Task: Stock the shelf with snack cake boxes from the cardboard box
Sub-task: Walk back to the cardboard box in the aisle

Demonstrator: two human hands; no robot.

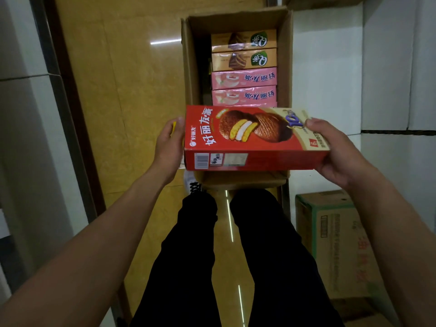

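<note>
A red snack cake box (247, 138) with a chocolate pie picture is held level above the near end of the open cardboard box (188, 67). My left hand (168, 147) holds its left end, thumb on top. My right hand (339, 147) grips its right end, with the thumb on the top face and the fingers under it. Inside the cardboard box lie two pink snack cake boxes (244, 87) and, farther back, two tan snack cake boxes (244, 49). The red box hides the carton's near part.
The cardboard box stands on a yellow tiled floor (118, 90). White shelving panels (354, 79) rise on the right, and a closed brown carton (335, 244) sits low at the right. A dark-framed white panel (35, 114) runs along the left. My black-trousered legs (236, 256) are below.
</note>
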